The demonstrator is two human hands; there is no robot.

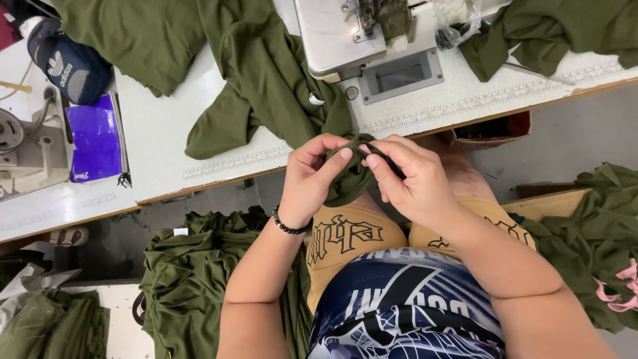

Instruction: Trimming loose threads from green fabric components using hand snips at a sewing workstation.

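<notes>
An olive green garment (266,73) hangs off the front edge of the white sewing table (159,139) into my lap. My left hand (312,179), with a black bead bracelet on the wrist, pinches a bunched part of this fabric (351,179) between thumb and fingers. My right hand (409,179) is closed on the same bunch from the right and also holds a small dark tool, probably thread snips (382,157), against the cloth. Both hands meet just below the table edge, in front of the sewing machine (359,40).
Piles of olive green fabric lie on the floor at the left (189,279) and at the right (598,233), and another on the table's far right (551,30). A purple packet (96,143) and a dark blue cap (66,63) sit at the left, beside a second machine (26,143).
</notes>
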